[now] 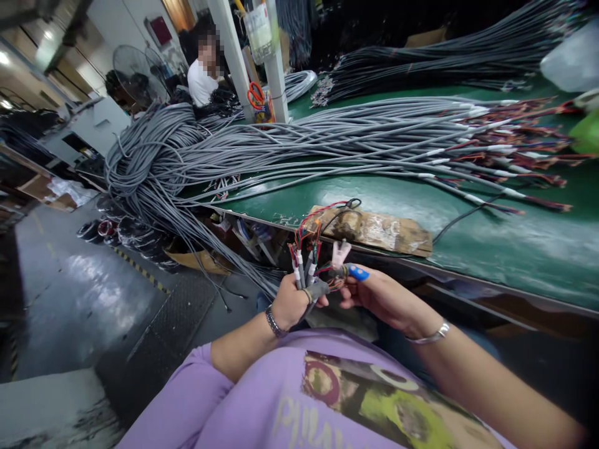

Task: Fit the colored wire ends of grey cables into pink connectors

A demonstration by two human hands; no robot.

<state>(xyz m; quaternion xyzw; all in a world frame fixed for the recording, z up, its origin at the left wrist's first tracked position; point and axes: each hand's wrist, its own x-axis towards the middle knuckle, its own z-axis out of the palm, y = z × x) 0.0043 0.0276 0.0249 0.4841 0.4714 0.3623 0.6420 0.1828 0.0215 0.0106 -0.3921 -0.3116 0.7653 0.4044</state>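
My left hand (289, 304) is closed round several grey cables (307, 272). White sleeves and loose coloured wires show at their upper ends, and a dark covering wraps my thumb. Close beside it, my right hand (374, 293) has its fingers bent together at thin coloured wires (334, 284); blue tape wraps one finger. A pale forked object (340, 252) sticks up at those fingertips, its kind unclear. Just beyond both hands, a worn wooden block (379, 232) lies at the bench edge, with a black cord (461, 221) running from it.
A long bundle of grey cables (327, 137) spans the green bench (384, 193) and hangs off its left end. Black cables (421, 65) lie behind. Orange-handled scissors (255, 95) hang by a white post (277, 81). A person (202, 81) sits at the back left near a fan (138, 75).
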